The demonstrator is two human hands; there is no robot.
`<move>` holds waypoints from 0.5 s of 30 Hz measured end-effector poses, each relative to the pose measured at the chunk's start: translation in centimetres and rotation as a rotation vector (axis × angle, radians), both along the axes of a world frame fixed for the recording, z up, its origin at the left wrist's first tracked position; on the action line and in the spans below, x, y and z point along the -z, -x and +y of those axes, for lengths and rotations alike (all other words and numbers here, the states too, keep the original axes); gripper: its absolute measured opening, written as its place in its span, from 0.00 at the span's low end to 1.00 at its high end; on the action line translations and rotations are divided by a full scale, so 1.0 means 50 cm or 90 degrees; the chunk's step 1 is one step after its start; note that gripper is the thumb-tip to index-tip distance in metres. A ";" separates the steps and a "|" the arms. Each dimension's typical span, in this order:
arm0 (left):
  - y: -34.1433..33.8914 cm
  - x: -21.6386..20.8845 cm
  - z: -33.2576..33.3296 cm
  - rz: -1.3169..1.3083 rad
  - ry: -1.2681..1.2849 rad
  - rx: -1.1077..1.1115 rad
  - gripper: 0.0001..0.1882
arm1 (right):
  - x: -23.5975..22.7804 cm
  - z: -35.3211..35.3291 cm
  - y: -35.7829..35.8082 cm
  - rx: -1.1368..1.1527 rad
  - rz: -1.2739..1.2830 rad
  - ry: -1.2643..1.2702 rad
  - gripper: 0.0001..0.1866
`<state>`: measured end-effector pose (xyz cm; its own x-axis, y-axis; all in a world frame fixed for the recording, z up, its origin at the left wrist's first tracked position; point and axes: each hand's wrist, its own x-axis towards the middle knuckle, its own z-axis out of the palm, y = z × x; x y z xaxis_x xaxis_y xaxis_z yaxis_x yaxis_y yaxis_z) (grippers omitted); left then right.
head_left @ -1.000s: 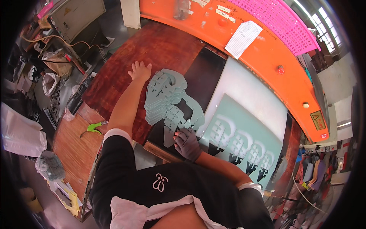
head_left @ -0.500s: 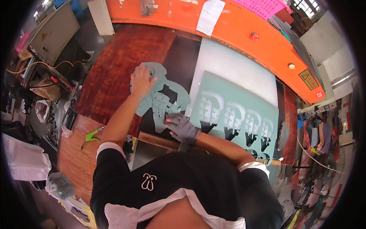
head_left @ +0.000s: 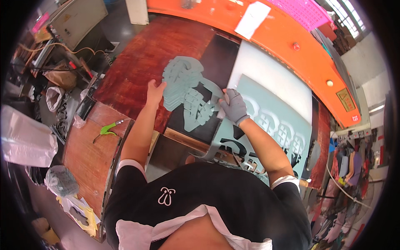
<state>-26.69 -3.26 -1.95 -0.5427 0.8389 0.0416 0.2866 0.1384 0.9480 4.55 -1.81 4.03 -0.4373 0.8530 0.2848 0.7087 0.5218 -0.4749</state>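
A stack of grey-green cut-out pieces (head_left: 177,81) lies on the left half of the work surface. My bare left hand (head_left: 156,92) is at the stack's left edge, thumb and fingers apart. More cut pieces of the same material (head_left: 196,109) lie fanned out on the black strip right of the stack. My right hand (head_left: 234,107), in a grey glove with bare fingertips, is curled between these pieces and the left edge of a grey-green sheet (head_left: 258,89). What its fingers pinch is hidden. Rows of cut-out openings run across the sheet, and its near part hangs over the front edge.
The sheet lies partly on a white board (head_left: 275,71). Behind stands an orange machine beam (head_left: 283,43) with a red button and a paper. Green-handled snips (head_left: 108,128) lie on the wooden side table (head_left: 89,152). A pink basket (head_left: 306,12) sits at the top right.
My left hand has gone from the top of the stack to its left side. My right hand has moved farther away and right, to the sheet's edge. The whole view has shifted.
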 end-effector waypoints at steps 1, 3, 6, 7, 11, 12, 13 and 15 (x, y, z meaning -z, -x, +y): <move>0.024 -0.002 0.014 -0.185 0.111 0.054 0.29 | -0.001 0.004 0.024 -0.023 0.016 0.000 0.22; 0.050 -0.010 0.038 -0.385 0.232 0.124 0.29 | 0.001 0.011 0.077 -0.023 0.096 0.226 0.27; 0.050 -0.024 0.058 -0.407 0.303 0.154 0.29 | 0.019 0.010 0.151 -0.046 0.089 0.349 0.29; 0.045 -0.029 0.067 -0.396 0.337 0.154 0.30 | 0.027 0.007 0.164 -0.093 0.038 0.353 0.30; 0.022 -0.021 0.102 -0.299 0.428 0.223 0.32 | 0.077 -0.023 0.187 -0.163 -0.220 0.106 0.33; 0.019 -0.014 0.112 -0.210 0.428 0.247 0.33 | 0.090 -0.027 0.183 -0.173 -0.207 0.055 0.33; 0.016 -0.006 0.121 -0.124 0.433 0.277 0.33 | 0.101 -0.031 0.178 -0.177 -0.214 0.030 0.33; 0.012 0.008 0.136 0.004 0.429 0.274 0.33 | 0.119 -0.032 0.170 -0.190 -0.249 0.010 0.33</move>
